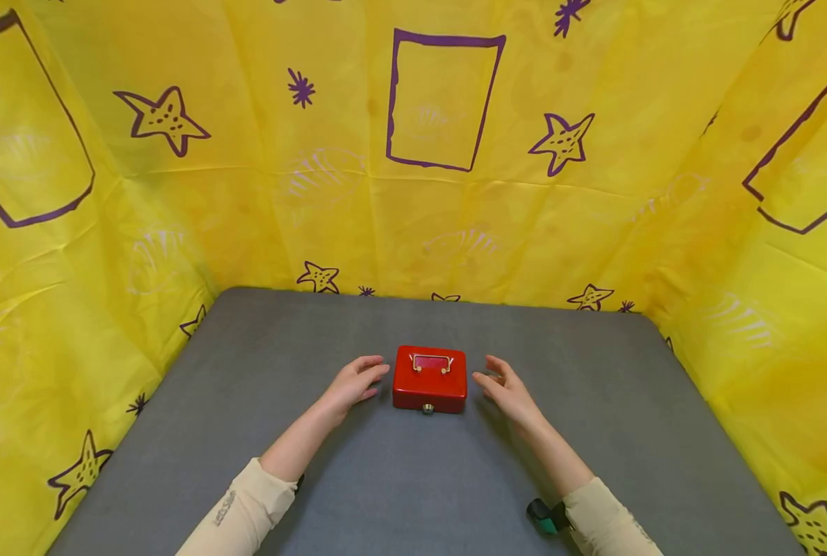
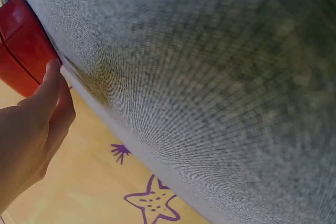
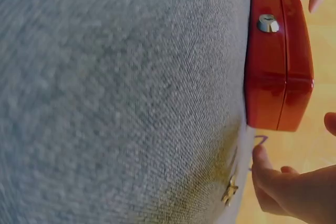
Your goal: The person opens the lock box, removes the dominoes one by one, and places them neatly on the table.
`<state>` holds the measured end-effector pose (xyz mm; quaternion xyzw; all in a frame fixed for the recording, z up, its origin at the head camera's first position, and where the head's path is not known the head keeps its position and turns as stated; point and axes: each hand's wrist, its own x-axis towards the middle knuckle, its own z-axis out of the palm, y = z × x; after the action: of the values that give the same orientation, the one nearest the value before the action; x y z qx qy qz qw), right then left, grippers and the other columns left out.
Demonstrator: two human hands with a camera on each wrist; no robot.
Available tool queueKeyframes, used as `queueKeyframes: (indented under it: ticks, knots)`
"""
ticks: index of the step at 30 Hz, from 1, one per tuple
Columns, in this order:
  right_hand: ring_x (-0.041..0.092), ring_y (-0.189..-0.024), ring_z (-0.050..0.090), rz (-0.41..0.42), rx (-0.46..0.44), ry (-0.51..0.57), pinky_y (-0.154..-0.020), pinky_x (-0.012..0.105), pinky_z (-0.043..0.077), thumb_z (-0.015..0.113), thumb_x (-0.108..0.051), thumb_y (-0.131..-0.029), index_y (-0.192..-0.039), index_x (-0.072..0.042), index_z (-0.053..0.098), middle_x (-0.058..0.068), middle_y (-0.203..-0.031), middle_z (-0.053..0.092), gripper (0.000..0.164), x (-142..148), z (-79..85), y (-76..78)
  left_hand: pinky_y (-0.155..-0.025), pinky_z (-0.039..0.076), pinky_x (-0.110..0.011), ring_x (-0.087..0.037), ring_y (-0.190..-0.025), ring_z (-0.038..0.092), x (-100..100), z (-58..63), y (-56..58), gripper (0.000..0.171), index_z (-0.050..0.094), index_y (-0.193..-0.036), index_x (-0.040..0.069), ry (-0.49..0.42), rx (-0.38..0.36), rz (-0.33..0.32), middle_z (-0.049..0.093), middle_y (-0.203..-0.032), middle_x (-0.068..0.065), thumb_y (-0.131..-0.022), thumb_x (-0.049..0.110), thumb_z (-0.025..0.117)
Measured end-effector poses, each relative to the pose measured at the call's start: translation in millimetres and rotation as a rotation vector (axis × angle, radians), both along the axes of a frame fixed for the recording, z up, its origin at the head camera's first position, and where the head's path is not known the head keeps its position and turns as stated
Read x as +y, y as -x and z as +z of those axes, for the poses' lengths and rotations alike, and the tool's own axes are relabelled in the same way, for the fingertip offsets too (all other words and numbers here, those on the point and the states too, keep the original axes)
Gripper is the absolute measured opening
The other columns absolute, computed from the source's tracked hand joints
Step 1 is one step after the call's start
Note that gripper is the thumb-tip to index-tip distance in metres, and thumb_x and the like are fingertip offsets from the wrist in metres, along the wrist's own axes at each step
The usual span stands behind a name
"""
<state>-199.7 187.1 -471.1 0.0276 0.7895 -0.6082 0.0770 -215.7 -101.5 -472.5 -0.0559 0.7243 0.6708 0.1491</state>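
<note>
A small red metal cash box [image 1: 430, 386] sits closed on the grey table, its wire handle lying on the lid and a round lock [image 1: 428, 409] on the front. On its left side, my left hand [image 1: 354, 384] stands with loosely bent fingers, a small gap from the box. My right hand [image 1: 509, 390] is held likewise off the box's right side, with a gap visible in the right wrist view too. Neither hand holds the box. A small gold-coloured piece [image 3: 230, 191] shows on the table near the right hand; its kind is unclear.
The grey table [image 1: 413, 479] is surrounded at the back and sides by yellow cloth [image 1: 441, 208] printed with purple starfish and frames. A dark strapped device [image 1: 547, 516] is at the right wrist, by the cream sleeve [image 1: 604, 513].
</note>
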Motion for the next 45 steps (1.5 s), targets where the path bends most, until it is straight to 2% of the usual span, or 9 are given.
queueKeyframes:
  ticks: [3,16,24,32,39,45]
  knots:
    - [0.039,-0.131,0.04,0.02,-0.017,0.05,-0.104,0.051,0.04,0.062,-0.02,-0.096,-0.148,0.004,0.029,0.026,-0.149,0.032,0.066,-3.4,-0.8,-0.3,-0.101,0.044,-0.049,-0.038,-0.124,0.05,2.5,-1.1,0.0,0.048,0.047,-0.137,-0.007,-0.005,-0.002,-0.009,0.051,-0.136,-0.023,-0.098,0.019,0.058]
    - [0.042,-0.131,0.039,0.062,-0.095,0.142,-0.103,0.053,0.04,0.062,-0.02,-0.095,-0.147,0.006,0.028,0.029,-0.15,0.029,0.067,-13.1,-7.0,-1.9,-0.098,0.046,-0.049,-0.035,-0.12,0.053,9.5,-2.0,-4.6,0.051,0.048,-0.136,-0.006,-0.006,-0.009,-0.043,0.052,-0.135,-0.022,-0.095,0.02,0.063]
    - [0.04,-0.127,0.046,0.074,-0.119,0.144,-0.098,0.049,0.046,0.066,-0.023,-0.093,-0.147,0.004,0.032,0.025,-0.147,0.036,0.069,-18.0,-10.6,-0.5,-0.097,0.046,-0.05,-0.035,-0.119,0.053,12.8,-2.9,-5.7,0.051,0.046,-0.137,-0.008,-0.021,0.006,-0.077,0.051,-0.135,-0.023,-0.095,0.017,0.062]
    - [0.04,-0.128,0.045,0.099,-0.136,0.148,-0.1,0.05,0.044,0.066,-0.024,-0.093,-0.148,0.003,0.029,0.024,-0.147,0.037,0.072,-21.2,-13.4,1.7,-0.096,0.048,-0.05,-0.035,-0.116,0.055,16.1,-6.6,-4.1,0.052,0.043,-0.137,-0.01,-0.033,0.014,-0.091,0.053,-0.132,-0.024,-0.095,0.014,0.062]
    - [0.037,-0.126,0.046,0.113,-0.133,0.101,-0.1,0.048,0.046,0.068,-0.024,-0.091,-0.148,0.003,0.031,0.023,-0.144,0.042,0.073,-21.5,-13.6,1.6,-0.095,0.048,-0.049,-0.036,-0.116,0.056,17.9,-8.5,-3.7,0.052,0.043,-0.138,-0.01,-0.031,0.01,-0.084,0.053,-0.132,-0.025,-0.095,0.013,0.062]
    - [0.036,-0.124,0.047,0.11,-0.136,0.046,-0.097,0.046,0.048,0.074,-0.026,-0.086,-0.148,0.0,0.031,0.021,-0.144,0.042,0.08,-22.3,-12.4,1.3,-0.094,0.049,-0.049,-0.036,-0.116,0.056,18.5,-8.0,-5.0,0.05,0.044,-0.137,-0.01,-0.032,0.019,-0.082,0.054,-0.131,-0.024,-0.095,0.011,0.061]
